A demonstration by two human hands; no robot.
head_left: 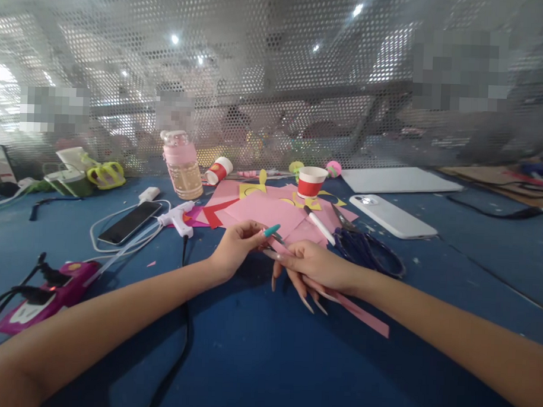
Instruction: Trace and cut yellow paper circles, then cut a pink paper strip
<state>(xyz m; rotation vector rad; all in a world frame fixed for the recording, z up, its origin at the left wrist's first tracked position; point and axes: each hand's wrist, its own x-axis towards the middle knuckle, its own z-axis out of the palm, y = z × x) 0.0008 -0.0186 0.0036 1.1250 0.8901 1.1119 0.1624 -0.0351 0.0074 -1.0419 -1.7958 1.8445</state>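
Observation:
Between my two hands runs a long pink paper strip (363, 316). My left hand (238, 247) pinches its far end between thumb and fingers; a teal nail shows on that thumb. My right hand (318, 267) grips the strip close beside, and its tail passes under the palm and sticks out toward the lower right. Just beyond the fingers lie pink paper sheets (262, 209). A white marker (319, 226) rests on them, and scissors with dark blue handles (368, 248) lie right of my right hand.
A white glue gun (178, 218), a black phone (130, 222) and a purple power strip (50, 296) with cables are on the left. Behind stand a bottle (182, 168) and a red-white paper cup (311, 182). A white phone (393, 216) lies right, before a perforated metal screen (258, 78).

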